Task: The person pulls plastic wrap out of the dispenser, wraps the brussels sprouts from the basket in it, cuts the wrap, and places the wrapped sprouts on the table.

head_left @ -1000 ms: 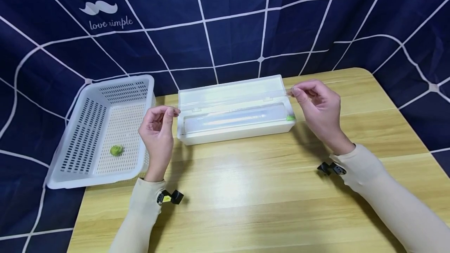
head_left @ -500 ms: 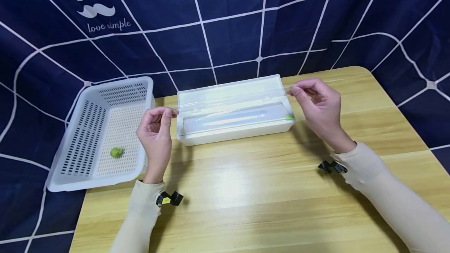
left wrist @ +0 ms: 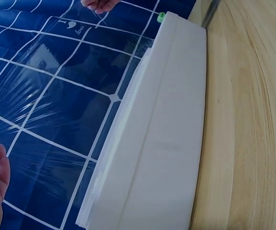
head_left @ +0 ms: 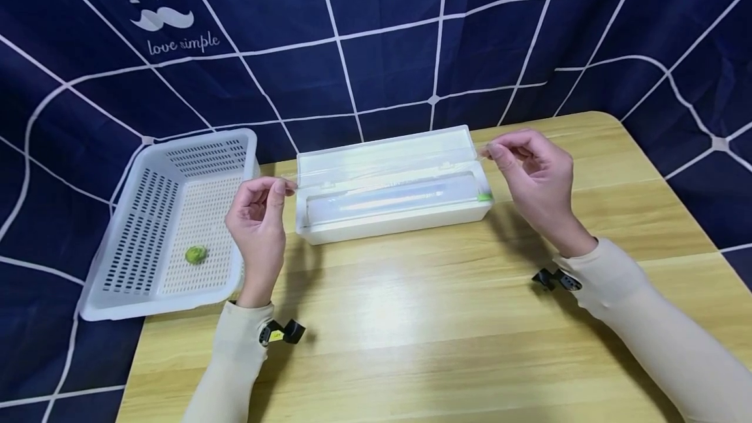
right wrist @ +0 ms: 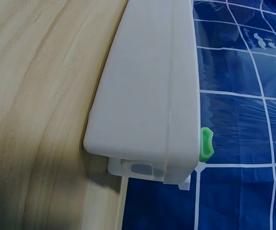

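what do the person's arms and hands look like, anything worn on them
A long, plain, cream fabric left sleeve and a matching right sleeve end at the wrists. The left hand and right hand show no gloves or rings. A small black angular left wrist camera bears a yellow label; the black right wrist camera shows none. No cables are visible.

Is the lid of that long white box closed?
No, the lid stands raised at the back of the white box, leaving the pale roll inside in sight.
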Demonstrator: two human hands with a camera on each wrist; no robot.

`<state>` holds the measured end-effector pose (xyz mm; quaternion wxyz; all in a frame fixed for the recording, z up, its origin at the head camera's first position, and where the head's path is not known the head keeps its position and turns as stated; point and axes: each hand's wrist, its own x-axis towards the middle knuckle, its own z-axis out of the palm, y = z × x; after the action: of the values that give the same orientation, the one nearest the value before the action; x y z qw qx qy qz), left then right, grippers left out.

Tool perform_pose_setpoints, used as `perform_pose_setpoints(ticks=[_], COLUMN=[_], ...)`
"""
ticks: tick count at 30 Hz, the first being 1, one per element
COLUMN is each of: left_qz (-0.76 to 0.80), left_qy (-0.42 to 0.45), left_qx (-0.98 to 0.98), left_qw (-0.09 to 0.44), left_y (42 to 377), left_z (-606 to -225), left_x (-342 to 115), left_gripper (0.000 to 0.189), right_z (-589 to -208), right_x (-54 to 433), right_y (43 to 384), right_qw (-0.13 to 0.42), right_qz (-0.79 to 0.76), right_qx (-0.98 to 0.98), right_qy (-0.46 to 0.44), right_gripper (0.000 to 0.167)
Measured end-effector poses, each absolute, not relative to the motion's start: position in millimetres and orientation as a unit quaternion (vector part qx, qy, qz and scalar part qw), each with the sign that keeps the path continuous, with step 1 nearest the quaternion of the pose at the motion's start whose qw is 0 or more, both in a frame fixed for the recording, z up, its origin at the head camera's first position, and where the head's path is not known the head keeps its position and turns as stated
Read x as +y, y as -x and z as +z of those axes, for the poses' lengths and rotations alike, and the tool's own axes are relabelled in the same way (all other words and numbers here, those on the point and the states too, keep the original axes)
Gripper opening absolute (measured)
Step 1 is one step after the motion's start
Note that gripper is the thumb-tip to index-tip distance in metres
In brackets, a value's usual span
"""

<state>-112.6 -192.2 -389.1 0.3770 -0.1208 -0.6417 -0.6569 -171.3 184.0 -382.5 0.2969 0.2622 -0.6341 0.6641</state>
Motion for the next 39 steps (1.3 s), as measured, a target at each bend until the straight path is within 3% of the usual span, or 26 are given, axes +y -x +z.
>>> perform_pose_setpoints(ticks=[39], left_qz=[-0.65], left_qy=[0.136], left_qx=[-0.644], left_qw=[0.381], left_y=[106.9], left_z=[-375.2], left_x=[-194.9], left_gripper=[0.011], right_z=[-373.9], right_x=[184.8], right_y=[165.4], right_qw=[0.313], right_qz=[0.671], right_qx=[-0.62], right_qy=[-0.26], right_gripper=[0.011])
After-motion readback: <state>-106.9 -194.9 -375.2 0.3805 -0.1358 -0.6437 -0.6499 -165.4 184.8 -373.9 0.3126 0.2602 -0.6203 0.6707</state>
